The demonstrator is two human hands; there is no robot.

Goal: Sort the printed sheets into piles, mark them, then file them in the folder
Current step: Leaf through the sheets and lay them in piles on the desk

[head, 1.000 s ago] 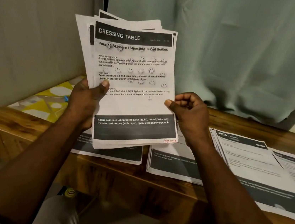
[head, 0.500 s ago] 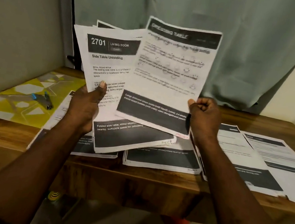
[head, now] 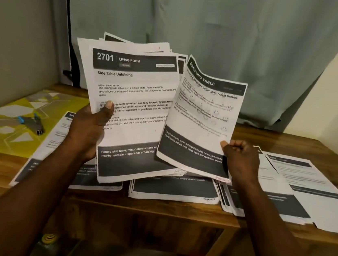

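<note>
**One sheet parted from the held stack, piles waiting on the desk**

Nearest to the camera, along the front edge of the wooden desk (head: 153,211), lie several piles of printed sheets: a left pile (head: 39,154), a middle pile (head: 175,189) and two overlapping right piles (head: 283,191). All lie flat, and their dark footers point toward the person.

Above them, the left hand (head: 88,126) holds the unsorted stack (head: 137,102) upright. The thumb presses on the front page, titled "Side Table Unfolding"; the other fingers are hidden behind the paper. The right hand (head: 241,160) has its fingers curled and pinches the lower right edge of the single "Dressing Table" sheet (head: 203,119), which tilts away from the stack and overlaps its right side.

The sheet is thin, light and floppy. I judge it will bend or crease if gripped hard, so a soft pinch at the edge is suitable. The stack is heavier and its pages can slide, so it needs support from behind.

Farther left on the desk lie a yellow patterned mat (head: 1,120), perhaps the folder, and a small blue-grey tool (head: 31,124). Behind everything hangs a pale curtain (head: 217,38).
</note>
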